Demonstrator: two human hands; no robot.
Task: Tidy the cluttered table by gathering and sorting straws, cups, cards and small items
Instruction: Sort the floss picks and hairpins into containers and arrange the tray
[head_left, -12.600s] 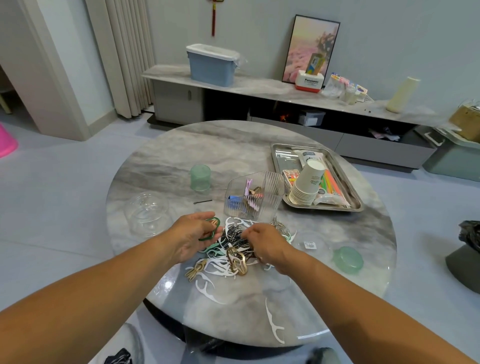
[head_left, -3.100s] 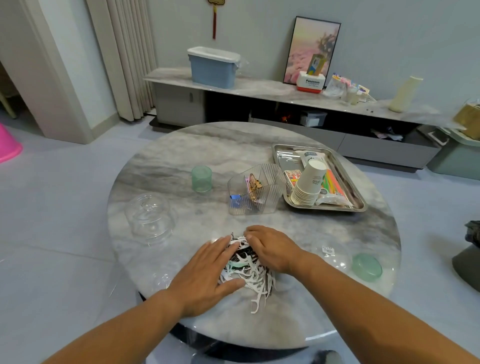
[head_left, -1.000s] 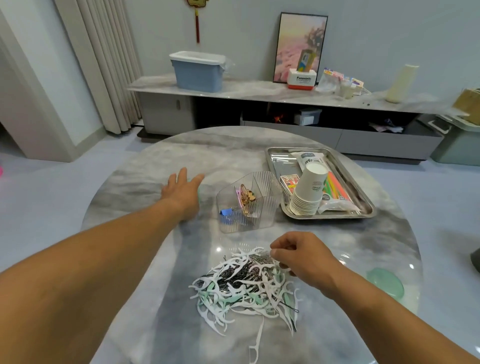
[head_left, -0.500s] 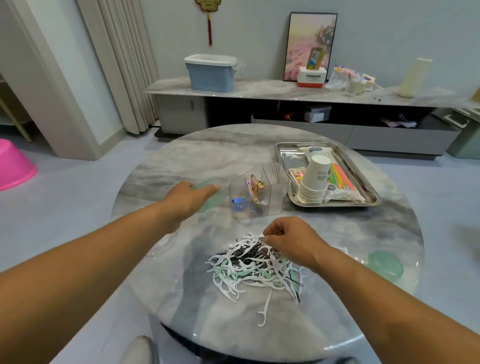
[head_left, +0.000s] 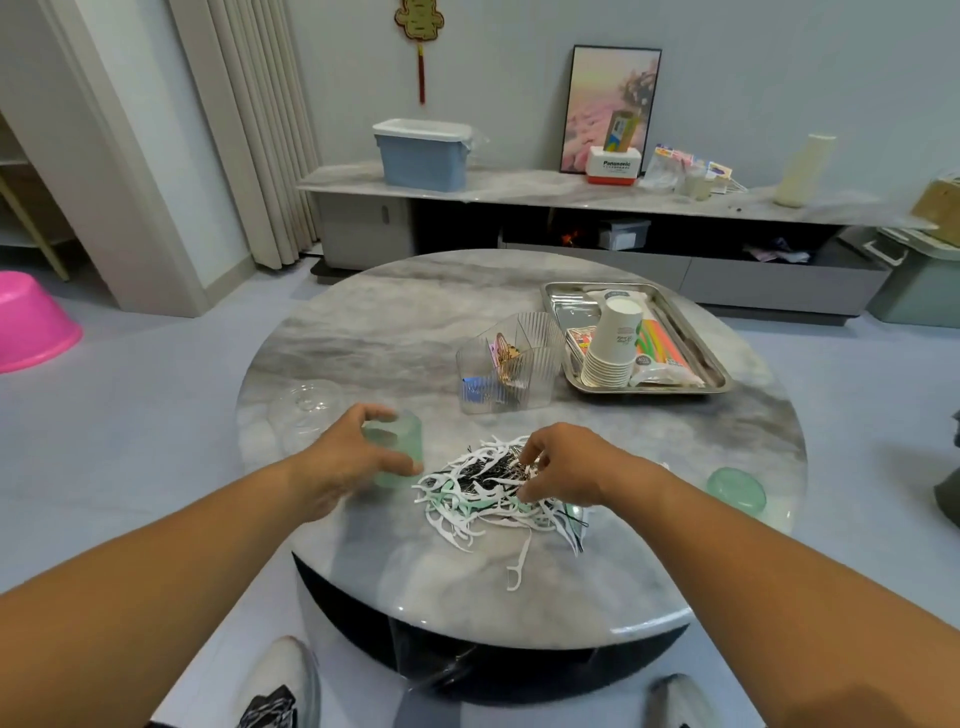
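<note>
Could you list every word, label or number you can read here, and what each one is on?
"Panasonic": on the white and red box on the sideboard.
Print on the stack of paper cups: too blurred to read.
Label on the straw packet in the tray: too small to read.

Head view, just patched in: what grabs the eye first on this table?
The tangled pile of white and green floss picks at the near middle of the round table, with the right hand picking at its top. Just left of it, the left hand grips a translucent green cup. Far right, a metal tray holds stacked paper cups.
</note>
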